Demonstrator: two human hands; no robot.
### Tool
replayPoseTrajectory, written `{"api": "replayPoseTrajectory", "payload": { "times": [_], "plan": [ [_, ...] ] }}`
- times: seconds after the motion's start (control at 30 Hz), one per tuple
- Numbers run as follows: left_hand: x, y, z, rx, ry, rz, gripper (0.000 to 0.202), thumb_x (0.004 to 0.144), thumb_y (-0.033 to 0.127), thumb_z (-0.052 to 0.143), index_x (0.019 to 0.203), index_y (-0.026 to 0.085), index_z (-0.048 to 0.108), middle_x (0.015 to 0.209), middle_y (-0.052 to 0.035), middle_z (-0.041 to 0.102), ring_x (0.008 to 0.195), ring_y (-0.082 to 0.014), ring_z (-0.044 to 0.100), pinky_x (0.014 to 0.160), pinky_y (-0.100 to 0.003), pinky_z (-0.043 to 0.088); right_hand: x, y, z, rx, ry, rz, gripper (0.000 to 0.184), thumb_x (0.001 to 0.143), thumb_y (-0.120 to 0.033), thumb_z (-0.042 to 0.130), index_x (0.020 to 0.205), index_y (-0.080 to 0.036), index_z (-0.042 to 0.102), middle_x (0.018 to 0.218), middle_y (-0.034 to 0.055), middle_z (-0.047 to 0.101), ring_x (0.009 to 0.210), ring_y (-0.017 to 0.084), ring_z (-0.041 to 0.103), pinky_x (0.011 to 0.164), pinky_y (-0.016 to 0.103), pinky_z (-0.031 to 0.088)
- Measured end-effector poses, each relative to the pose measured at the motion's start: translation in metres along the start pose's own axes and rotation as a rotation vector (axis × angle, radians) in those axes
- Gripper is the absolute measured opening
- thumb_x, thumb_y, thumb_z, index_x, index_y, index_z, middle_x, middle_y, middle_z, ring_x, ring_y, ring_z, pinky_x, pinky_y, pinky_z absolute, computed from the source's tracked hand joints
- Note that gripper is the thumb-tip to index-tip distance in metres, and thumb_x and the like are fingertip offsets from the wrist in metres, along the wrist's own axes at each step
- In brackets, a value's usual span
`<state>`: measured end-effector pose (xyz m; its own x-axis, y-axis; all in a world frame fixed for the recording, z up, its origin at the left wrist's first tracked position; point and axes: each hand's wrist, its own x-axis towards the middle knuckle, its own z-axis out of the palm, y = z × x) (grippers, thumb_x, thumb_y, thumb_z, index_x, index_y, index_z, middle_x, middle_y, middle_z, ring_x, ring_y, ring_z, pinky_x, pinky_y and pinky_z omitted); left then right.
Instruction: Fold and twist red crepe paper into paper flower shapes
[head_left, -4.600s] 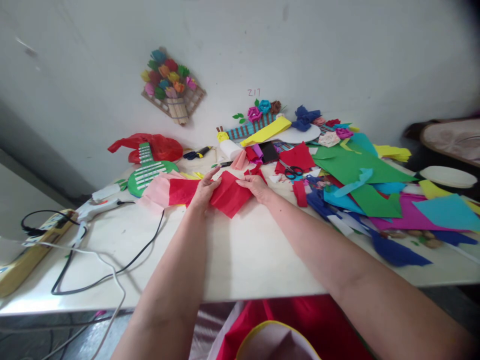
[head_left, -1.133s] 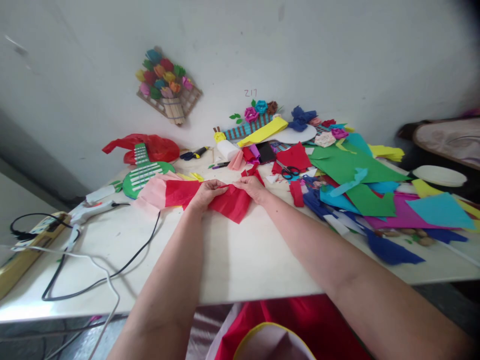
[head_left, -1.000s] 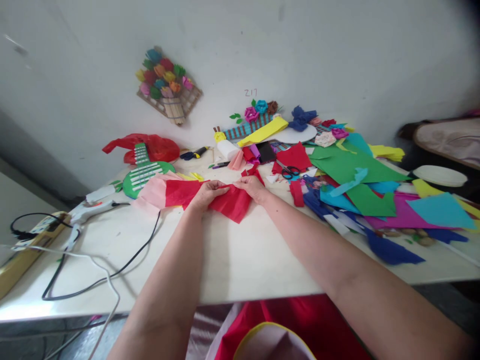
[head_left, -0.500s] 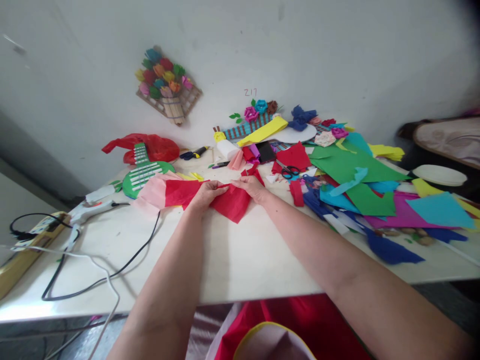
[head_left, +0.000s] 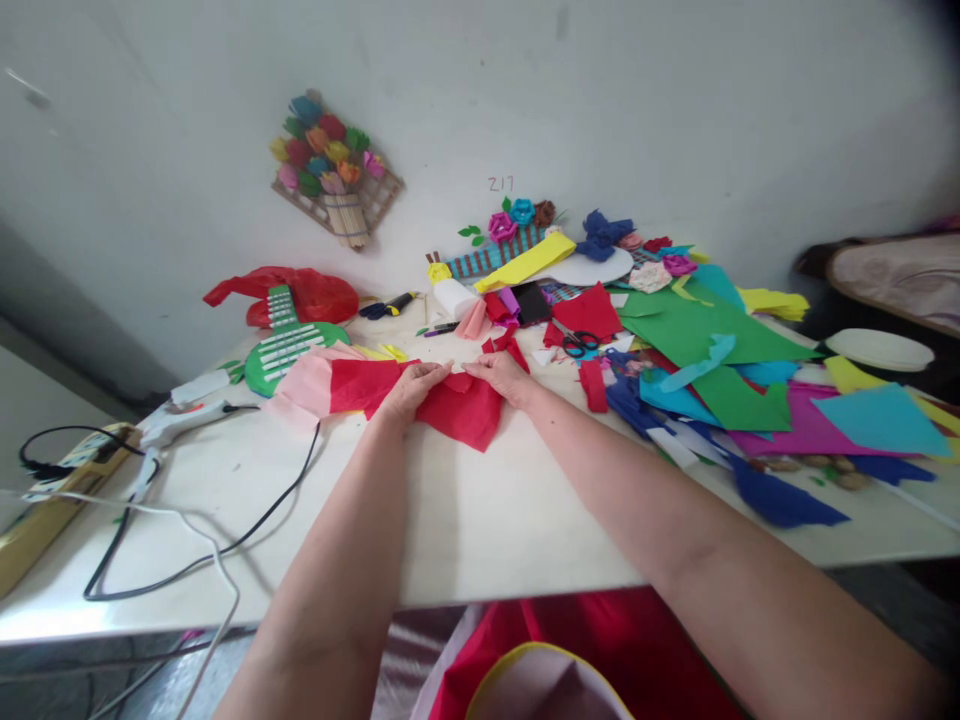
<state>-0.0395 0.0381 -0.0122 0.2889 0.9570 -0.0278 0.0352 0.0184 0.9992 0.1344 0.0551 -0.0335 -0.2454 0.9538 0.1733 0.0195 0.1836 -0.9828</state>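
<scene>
A piece of red crepe paper (head_left: 463, 410) lies on the white table (head_left: 480, 520), and both my hands rest on its far edge. My left hand (head_left: 415, 386) presses on the paper's left part with its fingers closed on the folded edge. My right hand (head_left: 504, 373) pinches the same edge from the right side. More red paper (head_left: 361, 384) and pink paper (head_left: 307, 385) lie just left of my left hand.
Black-handled scissors (head_left: 576, 342) lie behind my right hand. Green, blue, magenta and yellow sheets (head_left: 720, 345) cover the table's right side. A glue gun (head_left: 180, 421) with a black cable (head_left: 225, 545) lies at the left. A green paper guitar (head_left: 289, 345) and paper flowers (head_left: 517, 220) stand near the wall.
My hands have folded the red paper's far edge in over the last seconds; the piece now looks a little narrower. The arms have hardly moved.
</scene>
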Motion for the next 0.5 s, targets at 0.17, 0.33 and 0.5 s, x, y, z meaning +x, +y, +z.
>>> {"api": "replayPoseTrajectory", "payload": {
  "times": [0.17,0.33,0.5],
  "plan": [
    [0.0028,-0.0044,-0.003,0.057,0.022,0.012,0.035,0.056,0.045,0.073,0.061,0.015,0.057,0.05,0.0021,0.055,0.041,-0.0077,0.046,0.041,-0.02,0.031,-0.0011,-0.0017,0.0001,0.011,0.008,-0.004,0.038,0.062,-0.049,0.064,0.053,-0.018,0.045,0.045,-0.0068,0.036,0.045,0.008,0.032,0.046,0.024,0.023],
    [0.0061,-0.007,-0.0045,0.065,0.045,0.034,0.034,0.054,0.043,0.075,0.061,0.014,0.057,0.052,0.0019,0.057,0.044,-0.0078,0.047,0.042,-0.019,0.032,-0.0018,-0.0032,0.0015,0.024,0.01,-0.018,0.038,0.06,-0.049,0.066,0.053,-0.017,0.046,0.047,-0.0056,0.04,0.047,0.008,0.035,0.047,0.024,0.025],
    [0.0062,-0.0059,-0.0042,0.06,0.068,0.036,0.033,0.052,0.041,0.076,0.062,0.014,0.059,0.054,0.0016,0.059,0.047,-0.0082,0.048,0.044,-0.019,0.034,-0.0011,-0.0031,0.0027,0.012,0.02,-0.003,0.035,0.059,-0.046,0.066,0.053,-0.017,0.047,0.047,-0.0053,0.04,0.047,0.008,0.035,0.047,0.024,0.025]
  ]
}}
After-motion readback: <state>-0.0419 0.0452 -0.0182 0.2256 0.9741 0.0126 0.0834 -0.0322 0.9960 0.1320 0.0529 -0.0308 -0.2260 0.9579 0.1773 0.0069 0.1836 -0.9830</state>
